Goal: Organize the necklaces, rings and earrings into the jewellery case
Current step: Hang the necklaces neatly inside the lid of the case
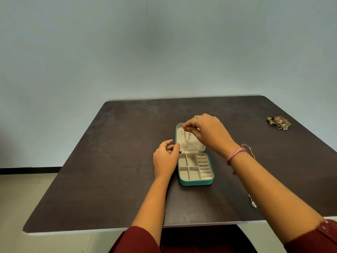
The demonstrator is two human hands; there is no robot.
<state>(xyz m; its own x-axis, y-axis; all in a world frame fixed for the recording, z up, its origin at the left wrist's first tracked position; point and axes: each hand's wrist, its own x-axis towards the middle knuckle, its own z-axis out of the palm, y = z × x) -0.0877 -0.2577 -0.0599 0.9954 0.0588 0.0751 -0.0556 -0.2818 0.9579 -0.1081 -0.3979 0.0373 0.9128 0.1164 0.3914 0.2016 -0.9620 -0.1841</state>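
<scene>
Head view, table: my dark brown, matte table (113, 161) carries everything.
Case: the small teal jewellery case with beige lining (196, 182) lies open near the middle, its lid (196, 144) laid flat on the far side and its divided tray towards me; the tray's compartments look bare.
Right grip: my right hand (209, 134) is over the lid's far end, thumb and forefinger pressed together on the top of a thin rose-gold chain necklace (186, 138).
Necklace: it hangs doubled from that pinch down across the lid lining, its small pendant low near the lid's middle.
Left grip: my left hand (166, 158) rests at the case's left side, fingers loosely curled and apart, thumb tip at the lid's left edge, holding nothing.
Other pieces: a tangled heap of gold-toned jewellery (279, 122) sits well apart at the far right; a second fine chain (249, 148) lies beside my right wrist, partly hidden by my forearm.
</scene>
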